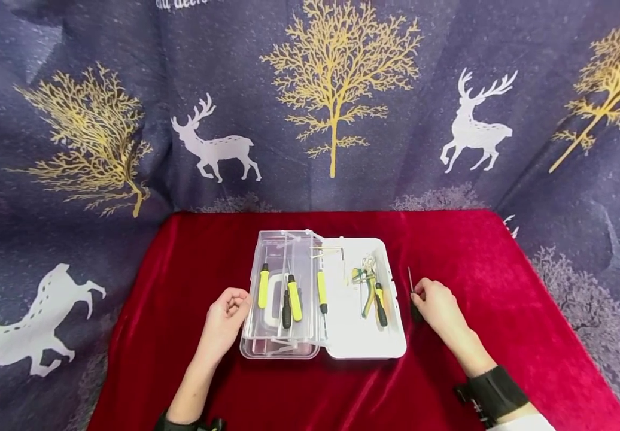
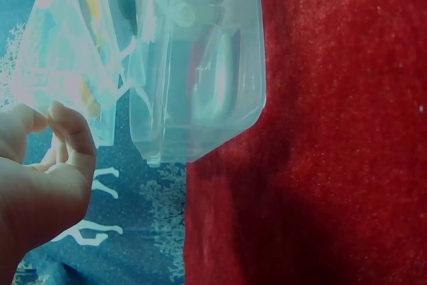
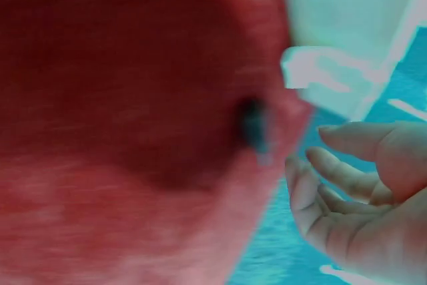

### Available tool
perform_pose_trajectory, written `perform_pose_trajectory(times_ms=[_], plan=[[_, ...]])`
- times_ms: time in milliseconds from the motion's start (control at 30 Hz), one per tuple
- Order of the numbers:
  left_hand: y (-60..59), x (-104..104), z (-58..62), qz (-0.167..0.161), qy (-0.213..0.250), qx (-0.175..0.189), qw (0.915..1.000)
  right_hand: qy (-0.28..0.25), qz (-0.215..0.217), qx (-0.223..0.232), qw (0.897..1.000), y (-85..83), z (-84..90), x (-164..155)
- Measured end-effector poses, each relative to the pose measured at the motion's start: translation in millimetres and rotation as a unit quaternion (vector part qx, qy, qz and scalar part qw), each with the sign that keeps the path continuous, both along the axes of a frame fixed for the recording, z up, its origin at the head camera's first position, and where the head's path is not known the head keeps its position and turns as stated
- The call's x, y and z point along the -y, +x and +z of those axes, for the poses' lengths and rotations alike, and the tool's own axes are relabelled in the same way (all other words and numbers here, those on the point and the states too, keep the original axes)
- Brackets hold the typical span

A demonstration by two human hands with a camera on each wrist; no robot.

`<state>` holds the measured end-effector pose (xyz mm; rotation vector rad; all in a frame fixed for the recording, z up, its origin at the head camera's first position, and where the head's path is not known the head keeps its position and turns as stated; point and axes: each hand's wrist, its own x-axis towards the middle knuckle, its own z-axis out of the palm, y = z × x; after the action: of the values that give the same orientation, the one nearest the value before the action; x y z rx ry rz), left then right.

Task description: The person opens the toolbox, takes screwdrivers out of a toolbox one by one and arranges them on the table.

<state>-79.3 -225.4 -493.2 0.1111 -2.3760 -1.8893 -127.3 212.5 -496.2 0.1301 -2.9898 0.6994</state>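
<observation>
We saw the right hand (image 1: 438,304), fingers loosely curled, touching a dark-handled screwdriver (image 1: 412,293) lying lengthwise just right of the toolbox (image 1: 364,347); grip unclear.

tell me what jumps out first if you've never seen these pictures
An open clear plastic toolbox sits mid-table on a red cloth, with yellow-handled screwdrivers in its left half and pliers on the white lid. The left hand rests by the box's left edge; the right hand is at a small dark tool on the cloth.
</observation>
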Motion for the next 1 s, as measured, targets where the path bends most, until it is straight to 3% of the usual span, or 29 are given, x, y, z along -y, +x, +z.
perform_pose_trajectory(times_ms=[200, 533, 800, 1000], plan=[[2.3, 1, 1.3, 0.007, -0.008, 0.001, 0.9999, -0.018, 0.037, -0.039, 0.998, 1.4, 40.7, 33], [1.3, 1, 1.5, 0.005, 0.001, 0.005, 1.0, -0.073, 0.135, -0.036, 0.988, -11.5, 89.5, 99], [1.0, 1, 1.8, -0.001, 0.0, 0.005, 1.0, -0.082, 0.228, -0.051, 0.969, -16.4, 114.4, 162], [0.7, 1, 3.5, -0.002, 0.005, 0.002, 1.0, -0.052, 0.297, -0.046, 0.952, -26.8, 116.8, 207]])
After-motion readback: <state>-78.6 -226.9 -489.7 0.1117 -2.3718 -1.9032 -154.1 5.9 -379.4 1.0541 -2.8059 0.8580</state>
